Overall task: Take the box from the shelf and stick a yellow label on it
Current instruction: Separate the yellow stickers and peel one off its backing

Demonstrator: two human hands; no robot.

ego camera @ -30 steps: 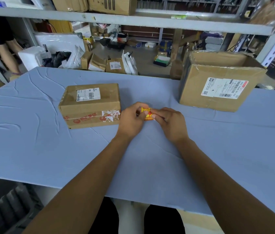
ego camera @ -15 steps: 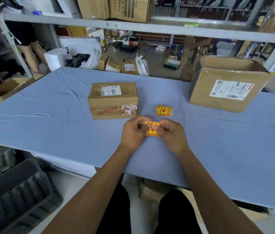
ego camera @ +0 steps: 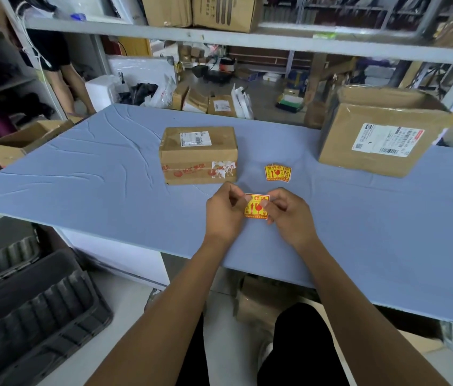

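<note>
A small brown cardboard box (ego camera: 198, 154) with a white shipping label on top lies on the blue table (ego camera: 102, 179). Just in front of it, above the table, both my hands pinch one yellow label (ego camera: 256, 208) with red print. My left hand (ego camera: 224, 211) holds its upper left corner and my right hand (ego camera: 289, 215) its upper right edge. A small pile of more yellow labels (ego camera: 277, 172) lies on the table to the right of the box.
A larger open cardboard box (ego camera: 381, 132) stands at the back right of the table. A grey shelf board (ego camera: 247, 40) with cartons runs above. Dark plastic crates (ego camera: 30, 310) sit on the floor at left. A person (ego camera: 61, 68) stands at the back left.
My hands drew back from beside the box toward me, carrying one yellow label; the pile of labels came into sight on the table. My view shifted backward and left.
</note>
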